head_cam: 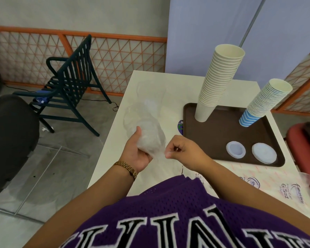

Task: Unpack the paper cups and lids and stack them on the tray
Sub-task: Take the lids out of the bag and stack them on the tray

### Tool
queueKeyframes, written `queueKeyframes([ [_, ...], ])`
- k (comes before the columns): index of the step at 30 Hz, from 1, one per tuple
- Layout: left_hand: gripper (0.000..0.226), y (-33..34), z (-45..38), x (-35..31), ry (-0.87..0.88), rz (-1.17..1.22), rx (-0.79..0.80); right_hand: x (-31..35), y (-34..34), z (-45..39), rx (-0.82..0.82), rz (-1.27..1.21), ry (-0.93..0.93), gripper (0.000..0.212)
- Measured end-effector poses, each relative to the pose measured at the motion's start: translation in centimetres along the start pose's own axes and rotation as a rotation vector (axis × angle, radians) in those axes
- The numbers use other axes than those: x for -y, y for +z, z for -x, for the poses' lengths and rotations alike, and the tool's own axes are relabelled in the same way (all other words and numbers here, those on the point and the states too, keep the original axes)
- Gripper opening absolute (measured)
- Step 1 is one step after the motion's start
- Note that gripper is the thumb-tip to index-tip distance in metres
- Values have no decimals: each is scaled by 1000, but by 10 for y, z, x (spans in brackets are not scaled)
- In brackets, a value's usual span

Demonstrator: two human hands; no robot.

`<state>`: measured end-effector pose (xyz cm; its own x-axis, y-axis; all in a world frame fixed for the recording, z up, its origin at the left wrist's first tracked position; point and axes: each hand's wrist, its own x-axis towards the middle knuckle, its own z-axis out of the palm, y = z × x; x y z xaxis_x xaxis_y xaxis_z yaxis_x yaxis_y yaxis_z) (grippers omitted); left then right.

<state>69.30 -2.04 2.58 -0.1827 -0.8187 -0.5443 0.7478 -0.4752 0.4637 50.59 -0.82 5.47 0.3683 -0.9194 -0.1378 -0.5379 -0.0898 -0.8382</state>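
Step in hand: unwrapping of a clear plastic sleeve (pixel 147 135); contents look like stacked clear lids, though blur and transparency prevent certainty.
Left hand (pixel 138 154): fingers and thumb curled round the near end of the sleeve, holding it above the table edge.
Right hand (pixel 182 149): fingers curled, tips pinching the loose film at the sleeve's near end; judged to be tearing or pulling the wrap open.
Task items placed: 2 cup stacks stand on the brown tray (pixel 213 140), a tall cream stack (pixel 217 83) at its far left and a shorter blue-striped stack (pixel 263 104) at its far right, well apart. 2 low piles of white lids (pixel 235 150) (pixel 264 152) lie near the tray's front edge, just beside each other.
Progress: judged well advanced; the sleeve appears to be among the last packs.
Next move calls for: opening the film fully without spilling the contents, then carrying them right to the tray's bare middle.
Risk: thin film may tear suddenly and scatter the contents.
Surface: pale table (pixel 147 83); printed empty wrapper (pixel 276 183) lies flat on its near right part.
Room: dark slatted chair (pixel 70 81) left of the table, orange lattice railing (pixel 115 56) behind, grey floor, red seat (pixel 301 149) at far right.
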Motion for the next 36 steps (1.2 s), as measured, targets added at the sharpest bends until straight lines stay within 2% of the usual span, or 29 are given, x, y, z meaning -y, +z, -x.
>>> queueKeyframes([
  [6, 59, -1, -4, 8, -13, -137, -28, -1, 1, 2, 259, 81, -2, 16],
  [8, 68, -2, -6, 6, 29, -260, -17, -3, -4, 0, 181, -81, 57, 9],
  [9, 74, -3, -7, 2, 62, -341, -8, -4, -6, 0, 87, -263, 115, 17],
  [11, 75, 2, -3, -4, 117, -521, 38, -10, -6, -3, -9, -657, 270, 52],
  [13, 69, 10, 3, -5, 128, -675, 131, -13, -1, -6, 35, -874, 308, 75],
  [15, 78, 13, 3, -3, 119, -843, 218, -11, 5, -9, 55, -1065, 255, 74],
  [16, 93, 12, 0, -2, 106, -924, 241, -10, 6, -11, 29, -1149, 232, 72],
  [19, 132, 3, -11, -5, -29, -1099, 232, -13, 9, -13, -40, -1207, 186, 67],
  [22, 136, -1, -13, -11, -170, -1103, 251, -23, 16, -13, -50, -1227, 226, 73],
  [25, 138, -4, -11, -16, -233, -1180, 260, -28, 22, -14, -37, -1228, 224, 68],
  [28, 122, -3, -6, -16, -213, -1274, 204, -29, 22, -16, -36, -1151, 215, 76],
  [31, 68, 4, 4, -13, -146, -1310, 102, -28, 21, -16, -10, -1120, 231, 90],
  [36, 11, 14, 12, -10, -62, -1460, -48, -29, 19, -11, -25, -1159, 255, 103],
])
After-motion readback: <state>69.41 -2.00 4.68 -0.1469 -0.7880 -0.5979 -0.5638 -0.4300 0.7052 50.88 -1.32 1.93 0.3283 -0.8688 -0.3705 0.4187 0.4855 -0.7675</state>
